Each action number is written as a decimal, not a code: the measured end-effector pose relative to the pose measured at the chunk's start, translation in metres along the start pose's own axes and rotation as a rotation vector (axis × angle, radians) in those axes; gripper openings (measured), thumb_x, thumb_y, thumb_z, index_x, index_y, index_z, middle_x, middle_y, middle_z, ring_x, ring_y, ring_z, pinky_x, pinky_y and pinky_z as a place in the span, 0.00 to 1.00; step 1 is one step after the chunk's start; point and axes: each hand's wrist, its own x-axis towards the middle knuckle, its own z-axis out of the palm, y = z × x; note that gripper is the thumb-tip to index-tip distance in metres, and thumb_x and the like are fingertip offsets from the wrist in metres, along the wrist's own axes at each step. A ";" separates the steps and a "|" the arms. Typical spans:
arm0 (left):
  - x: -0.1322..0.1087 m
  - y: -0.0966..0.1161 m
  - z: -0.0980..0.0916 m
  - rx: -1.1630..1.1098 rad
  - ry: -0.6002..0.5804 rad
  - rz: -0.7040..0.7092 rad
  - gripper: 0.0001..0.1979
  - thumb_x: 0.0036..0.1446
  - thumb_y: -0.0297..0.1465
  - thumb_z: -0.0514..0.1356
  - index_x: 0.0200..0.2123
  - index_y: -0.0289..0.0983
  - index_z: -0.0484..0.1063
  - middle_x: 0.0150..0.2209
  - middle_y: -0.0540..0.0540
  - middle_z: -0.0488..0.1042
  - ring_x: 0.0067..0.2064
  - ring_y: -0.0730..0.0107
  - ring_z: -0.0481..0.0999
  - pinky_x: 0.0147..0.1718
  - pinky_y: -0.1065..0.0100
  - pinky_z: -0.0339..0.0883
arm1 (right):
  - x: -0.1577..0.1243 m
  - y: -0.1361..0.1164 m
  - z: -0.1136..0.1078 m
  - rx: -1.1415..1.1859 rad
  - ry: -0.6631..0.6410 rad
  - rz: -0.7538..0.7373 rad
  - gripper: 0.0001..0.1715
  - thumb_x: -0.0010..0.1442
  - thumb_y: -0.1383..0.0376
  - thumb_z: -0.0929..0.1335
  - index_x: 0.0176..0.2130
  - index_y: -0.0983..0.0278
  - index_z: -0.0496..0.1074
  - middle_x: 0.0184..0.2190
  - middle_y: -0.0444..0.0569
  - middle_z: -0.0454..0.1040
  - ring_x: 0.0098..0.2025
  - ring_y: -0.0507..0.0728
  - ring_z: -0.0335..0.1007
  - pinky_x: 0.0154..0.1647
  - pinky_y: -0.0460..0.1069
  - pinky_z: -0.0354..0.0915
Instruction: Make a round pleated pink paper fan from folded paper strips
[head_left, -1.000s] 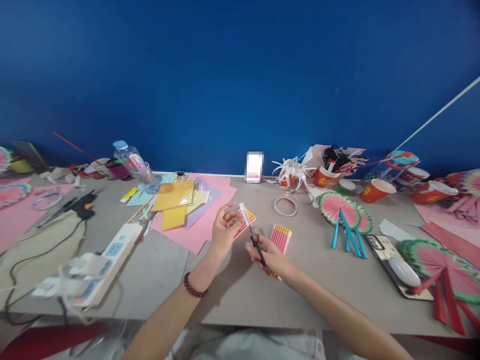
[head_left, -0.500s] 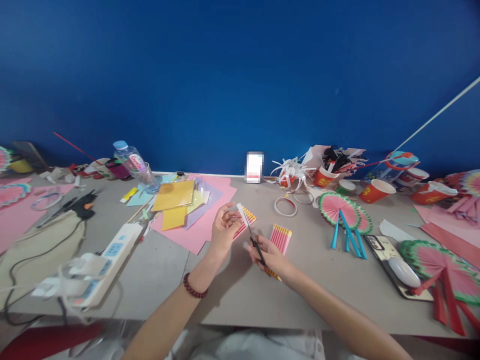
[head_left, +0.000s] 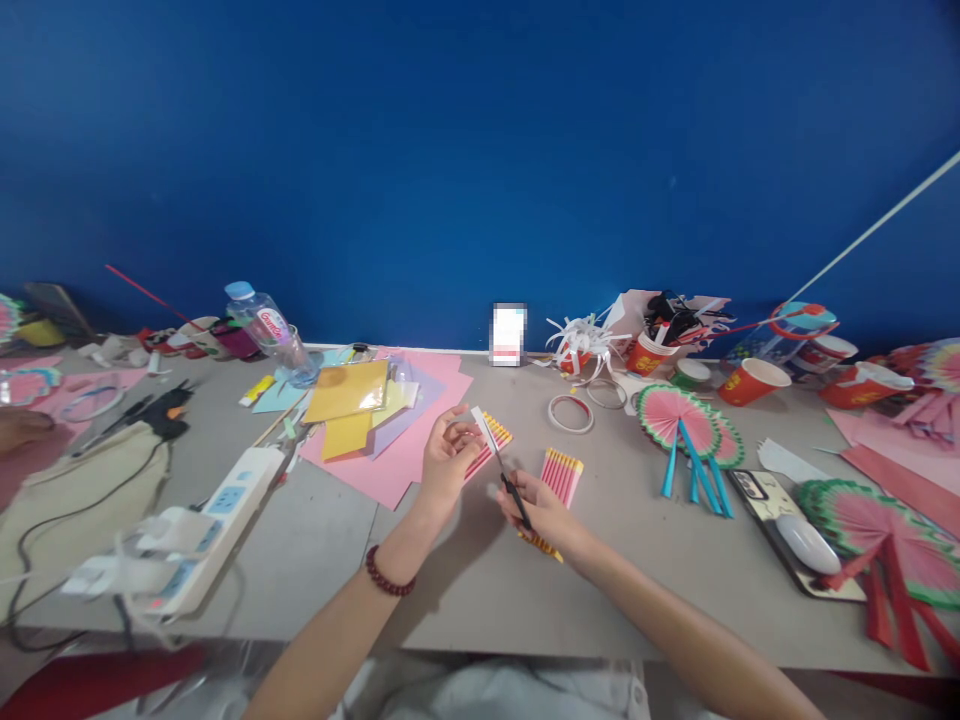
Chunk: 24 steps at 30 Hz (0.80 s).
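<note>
My left hand (head_left: 451,455) is closed on a pink pleated paper (head_left: 496,428) with yellow ends, held above the table. A narrow white strip (head_left: 481,424) runs along the near edge of this paper. In my right hand (head_left: 534,500) is a pair of scissors (head_left: 513,488) with black handles. Their blades point up and left and reach the strip; whether they are parted I cannot tell. Just beyond my right hand lies a second pink pleated paper (head_left: 562,474). More yellow pleated ends (head_left: 546,546) show from under that hand.
Rolls of tape (head_left: 571,414) lie at the back. Paper fans (head_left: 679,422), a phone with a white mouse (head_left: 808,543) on it, and paper cups (head_left: 756,381) are to the right. Coloured sheets (head_left: 390,488), a bottle (head_left: 271,330) and a power strip (head_left: 225,515) occupy the left. Another person's hand (head_left: 21,428) is far left.
Another person's hand has come into view at the far left edge. My own hands, the pleated paper and the scissors have hardly moved.
</note>
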 end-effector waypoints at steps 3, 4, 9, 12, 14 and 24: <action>0.000 0.000 0.000 -0.005 -0.005 0.000 0.24 0.45 0.29 0.65 0.47 0.40 0.65 0.32 0.51 0.69 0.33 0.76 0.71 0.35 0.72 0.66 | 0.000 0.000 0.000 -0.005 0.000 -0.011 0.27 0.49 0.45 0.70 0.31 0.62 0.59 0.16 0.36 0.61 0.16 0.44 0.50 0.15 0.42 0.48; 0.000 0.000 0.000 -0.007 -0.005 0.002 0.24 0.45 0.28 0.65 0.47 0.40 0.65 0.32 0.51 0.69 0.33 0.76 0.71 0.35 0.72 0.66 | 0.000 0.000 -0.001 -0.004 -0.005 -0.015 0.27 0.49 0.45 0.69 0.31 0.62 0.59 0.16 0.36 0.61 0.16 0.44 0.50 0.15 0.42 0.48; 0.000 -0.002 0.000 -0.022 -0.004 0.021 0.23 0.45 0.28 0.65 0.47 0.41 0.65 0.31 0.52 0.70 0.34 0.76 0.71 0.35 0.73 0.65 | -0.005 -0.006 0.000 0.014 -0.058 0.018 0.26 0.52 0.43 0.67 0.34 0.62 0.59 0.20 0.37 0.64 0.15 0.43 0.52 0.16 0.42 0.47; -0.001 -0.003 0.000 -0.035 -0.007 0.033 0.23 0.45 0.28 0.65 0.47 0.41 0.65 0.31 0.52 0.70 0.33 0.77 0.71 0.35 0.73 0.65 | -0.007 -0.009 0.000 0.011 -0.069 0.028 0.27 0.52 0.43 0.66 0.34 0.62 0.59 0.21 0.37 0.64 0.16 0.43 0.51 0.16 0.42 0.46; -0.001 -0.003 0.000 -0.047 -0.009 0.037 0.23 0.46 0.28 0.65 0.47 0.41 0.65 0.31 0.52 0.70 0.33 0.77 0.71 0.35 0.73 0.65 | -0.007 -0.009 0.000 0.001 -0.063 0.021 0.27 0.52 0.42 0.66 0.34 0.61 0.59 0.21 0.37 0.64 0.16 0.44 0.51 0.17 0.42 0.46; 0.005 0.000 -0.002 -0.070 0.087 0.043 0.24 0.46 0.29 0.65 0.48 0.40 0.65 0.30 0.53 0.69 0.32 0.78 0.71 0.34 0.73 0.65 | -0.005 0.003 0.001 -0.029 -0.036 0.017 0.24 0.53 0.45 0.67 0.34 0.61 0.60 0.20 0.36 0.62 0.15 0.44 0.49 0.15 0.42 0.45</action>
